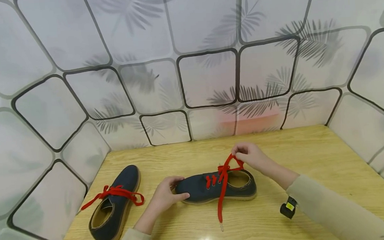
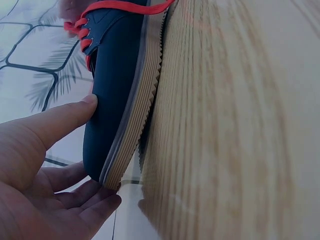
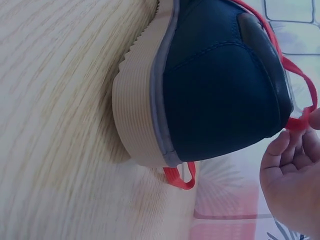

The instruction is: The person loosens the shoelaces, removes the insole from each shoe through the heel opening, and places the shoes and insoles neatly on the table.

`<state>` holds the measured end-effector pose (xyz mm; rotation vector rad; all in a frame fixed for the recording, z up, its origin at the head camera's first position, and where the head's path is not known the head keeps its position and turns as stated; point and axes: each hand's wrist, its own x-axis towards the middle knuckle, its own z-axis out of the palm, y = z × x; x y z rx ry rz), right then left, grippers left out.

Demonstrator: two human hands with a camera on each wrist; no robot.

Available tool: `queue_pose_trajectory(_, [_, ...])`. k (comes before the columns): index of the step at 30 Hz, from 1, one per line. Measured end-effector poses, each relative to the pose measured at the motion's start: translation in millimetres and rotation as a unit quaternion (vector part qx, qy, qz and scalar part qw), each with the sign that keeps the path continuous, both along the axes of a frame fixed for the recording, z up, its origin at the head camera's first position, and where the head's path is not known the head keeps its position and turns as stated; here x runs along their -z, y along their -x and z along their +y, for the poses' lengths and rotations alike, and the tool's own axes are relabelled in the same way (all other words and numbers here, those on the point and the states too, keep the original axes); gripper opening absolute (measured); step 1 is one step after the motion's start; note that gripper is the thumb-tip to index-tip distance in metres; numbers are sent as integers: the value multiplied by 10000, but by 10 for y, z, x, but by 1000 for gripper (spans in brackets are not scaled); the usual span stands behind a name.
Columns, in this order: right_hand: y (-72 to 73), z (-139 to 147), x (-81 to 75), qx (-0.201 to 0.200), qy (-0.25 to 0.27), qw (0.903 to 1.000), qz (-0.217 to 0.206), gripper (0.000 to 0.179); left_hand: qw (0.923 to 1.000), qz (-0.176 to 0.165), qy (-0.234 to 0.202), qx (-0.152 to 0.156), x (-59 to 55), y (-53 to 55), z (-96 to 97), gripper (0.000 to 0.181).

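A navy blue shoe (image 1: 194, 185) with a tan sole lies lengthwise on the wooden table, its toe to the left. My left hand (image 1: 164, 198) grips that toe, thumb on the near side and fingers round the tip; the left wrist view shows the thumb on the upper (image 2: 112, 100). With my right hand (image 1: 249, 156) I pinch a red shoelace (image 1: 232, 157) above the shoe's opening. One lace end (image 1: 220, 211) hangs over the near side onto the table. In the right wrist view the heel (image 3: 220, 110) fills the middle, and a red loop (image 3: 180, 177) shows below it.
A second navy shoe (image 1: 118, 210) stands at the left of the table (image 1: 298, 157), its red lace (image 1: 121, 192) tied in a bow. A patterned curtain-like backdrop (image 1: 209, 78) encloses the back and sides.
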<state>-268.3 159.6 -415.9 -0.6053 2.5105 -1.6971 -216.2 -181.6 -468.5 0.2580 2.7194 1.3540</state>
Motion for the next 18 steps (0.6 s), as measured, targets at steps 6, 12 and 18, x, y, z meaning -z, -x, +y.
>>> queue_pose_trajectory(6, [-6, -32, 10, -477, -174, 9985, -190, 21, 10000, 14, -32, 56, 4, 2, -4, 58])
queue_pose_trajectory(12, [12, -89, 20, -726, -590, 9956, -103, 20, 10000, 7, -36, 51, -2, -5, -1, 58])
queue_pose_trajectory(18, [13, -133, 73, -707, -1054, 9918, 159, 14, 10000, -13, -72, 33, 11, -7, -2, 57])
